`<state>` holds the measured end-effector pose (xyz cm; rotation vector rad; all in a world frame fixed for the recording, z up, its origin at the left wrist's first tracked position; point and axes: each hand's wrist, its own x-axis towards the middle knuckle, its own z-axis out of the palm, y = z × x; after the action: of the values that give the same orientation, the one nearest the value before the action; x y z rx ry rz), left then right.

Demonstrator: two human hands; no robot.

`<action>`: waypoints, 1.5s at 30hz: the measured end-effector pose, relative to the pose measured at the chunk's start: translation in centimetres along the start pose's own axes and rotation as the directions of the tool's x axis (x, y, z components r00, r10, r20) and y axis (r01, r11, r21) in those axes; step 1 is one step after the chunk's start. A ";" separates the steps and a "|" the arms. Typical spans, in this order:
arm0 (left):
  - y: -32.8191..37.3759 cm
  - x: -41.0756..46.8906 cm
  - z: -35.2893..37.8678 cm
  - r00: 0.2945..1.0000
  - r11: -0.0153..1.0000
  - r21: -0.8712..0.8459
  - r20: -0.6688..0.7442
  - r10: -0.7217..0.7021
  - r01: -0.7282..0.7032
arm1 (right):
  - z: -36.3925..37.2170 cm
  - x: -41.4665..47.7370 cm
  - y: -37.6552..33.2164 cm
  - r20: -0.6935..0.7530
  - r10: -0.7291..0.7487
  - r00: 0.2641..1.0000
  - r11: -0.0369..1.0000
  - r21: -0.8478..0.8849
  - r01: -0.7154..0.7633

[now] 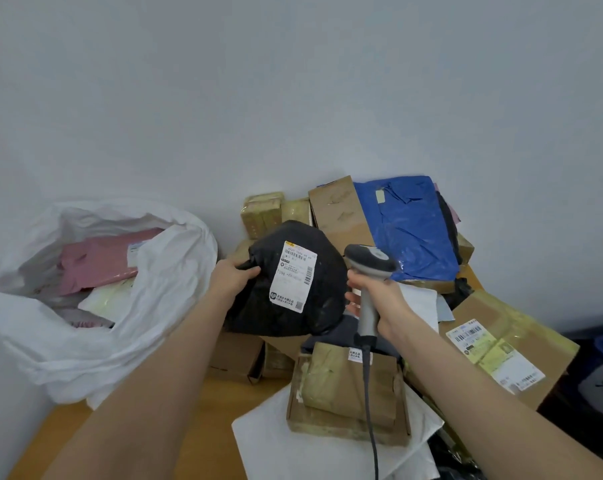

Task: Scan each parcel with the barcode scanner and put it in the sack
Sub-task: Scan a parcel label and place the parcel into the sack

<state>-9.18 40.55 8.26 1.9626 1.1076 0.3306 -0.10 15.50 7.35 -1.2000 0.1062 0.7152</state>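
My left hand (231,276) grips the left edge of a black plastic parcel (258,306) and holds it up above the pile, its white barcode label (293,276) facing me. My right hand (379,299) grips the handle of a grey corded barcode scanner (370,263), whose head sits just right of the label. At the left stands the open white sack (161,271), with a pink parcel (99,259) and a pale one inside it.
A heap of parcels covers the wooden table (68,434): a blue plastic bag (411,226), brown cardboard boxes (345,386), a large labelled box (508,344) at the right, white mailers in front. A blue-grey wall stands close behind. The scanner cord hangs down over the front box.
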 end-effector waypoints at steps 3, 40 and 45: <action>-0.6 0.2 -0.4 0.998 0.997 0.076 0.058 -0.027 0.023 | 0.6 0.3 0.4 0.028 0.012 1.000 0.999 -0.035 -0.011; -1.9 -6.5 2.2 0.993 0.882 -0.459 0.104 -0.064 0.105 | 0.9 -11.7 3.3 0.075 -0.064 0.995 0.965 -0.250 0.081; -2.9 -7.7 2.2 0.994 0.846 -0.523 0.075 -0.077 0.105 | 0.9 -13.3 4.2 0.107 -0.065 0.992 0.957 -0.274 0.093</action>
<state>-14.05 33.93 5.95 1.4166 0.9482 0.4745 -13.04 11.01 10.12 -1.4268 -0.1275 0.7333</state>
